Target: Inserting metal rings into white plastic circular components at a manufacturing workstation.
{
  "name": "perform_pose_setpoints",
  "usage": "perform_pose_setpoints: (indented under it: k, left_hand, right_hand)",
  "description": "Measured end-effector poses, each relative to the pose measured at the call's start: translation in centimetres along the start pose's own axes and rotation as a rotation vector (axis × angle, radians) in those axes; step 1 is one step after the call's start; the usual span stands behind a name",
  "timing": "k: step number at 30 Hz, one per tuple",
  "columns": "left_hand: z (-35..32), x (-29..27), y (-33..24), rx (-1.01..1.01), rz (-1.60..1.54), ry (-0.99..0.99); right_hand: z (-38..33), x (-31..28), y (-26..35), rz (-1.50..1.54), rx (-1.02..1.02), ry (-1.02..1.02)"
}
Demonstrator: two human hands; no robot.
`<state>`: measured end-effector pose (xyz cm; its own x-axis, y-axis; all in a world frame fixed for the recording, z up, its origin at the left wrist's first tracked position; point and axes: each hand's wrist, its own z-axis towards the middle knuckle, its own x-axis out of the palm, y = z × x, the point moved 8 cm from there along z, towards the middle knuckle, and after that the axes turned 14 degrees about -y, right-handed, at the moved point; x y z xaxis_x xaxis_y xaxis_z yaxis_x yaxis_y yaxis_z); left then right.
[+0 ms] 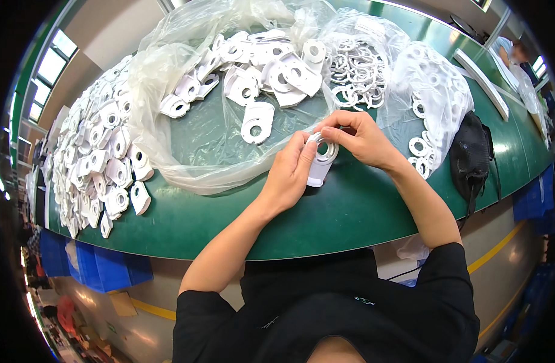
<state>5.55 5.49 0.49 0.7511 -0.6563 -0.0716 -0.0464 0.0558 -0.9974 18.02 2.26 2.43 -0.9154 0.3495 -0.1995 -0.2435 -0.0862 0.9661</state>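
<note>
Just right of the middle, both hands meet on one white plastic part (317,173) with a round ring-shaped opening at its far end. My left hand (291,169) grips its left side, thumb lying along the top. The fingers of my right hand (357,138) are closed at the ring end, pinching the rim there; whether a separate ring sits under them I cannot tell. A similar white part (257,123) lies alone on clear plastic beyond my left hand. Past it is a heap of such parts (283,69) inside an opened clear plastic bag (211,181).
Many more white parts (102,157) are piled along the left of the green table (277,227). White rings (357,69) fill a bag at the back, and another bag of rings (434,91) sits right. Beside it lie a black bag (471,151) and a long white strip (482,83).
</note>
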Motion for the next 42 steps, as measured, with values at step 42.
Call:
perform_pose_setpoints:
  k: [42]
  left_hand:
    - [1.5, -2.1, 0.6, 0.042, 0.018, -0.134]
  right_hand:
    - [-0.8, 1.2, 0.0, -0.042, -0.028, 0.037]
